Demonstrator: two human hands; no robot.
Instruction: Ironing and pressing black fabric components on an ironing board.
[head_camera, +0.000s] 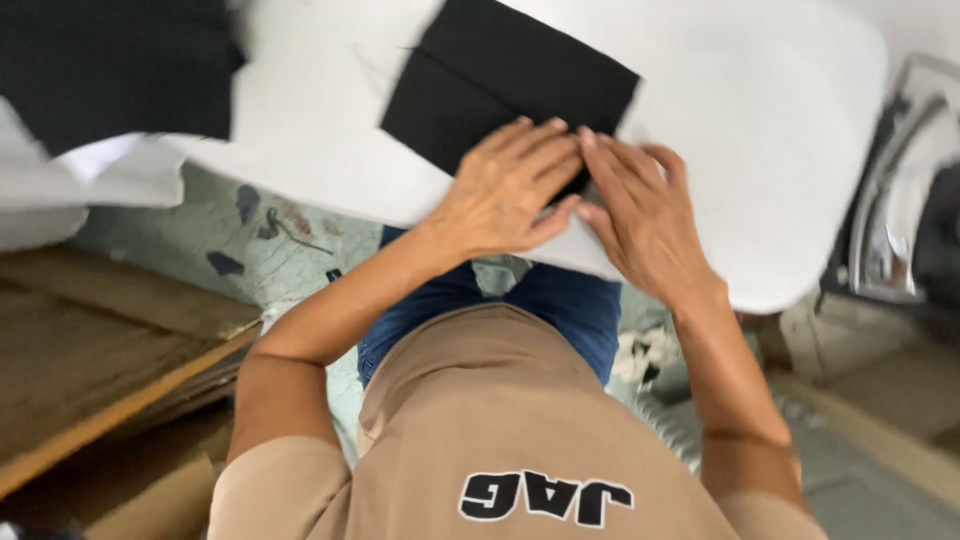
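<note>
- Left hand (505, 190) laid flat, fingers together and stretched forward, pressing on the near edge of a black fabric piece (505, 85); thumb tucked toward the near side, touching the white surface below.
- Right hand (640, 215) flat as well, fingers slightly spread, fingertips meeting those of the left hand at the near right corner of the black piece. No pinch visible; whether a fingertip curls under the fabric's edge cannot be told.
- Black fabric piece: rectangular, turned at an angle, lying on the white worktop (780, 130) in the middle of the view, far from the body; faint crease running across it.
- White worktop: rounded at the near right corner, padded-looking, covering most of the far half of the scene.
- Second dark fabric (110, 70) at the far left, larger, lying over the white cover, well apart from both hands.
- Shiny metal part (890, 220) at the right edge, curved, blurred, just beside the worktop.
- Below the worktop: pale green floor (260, 250) with dark scraps (225, 263) on the left; brown wooden boards (100, 370) at the near left.
- Near the bottom: tan shirt (480, 400) with a black-and-white printed patch near its lower edge, upside down in the view; blue trousers (570, 310) showing just beyond it.
- White crumpled scraps (640, 355) on the floor near the right forearm.
</note>
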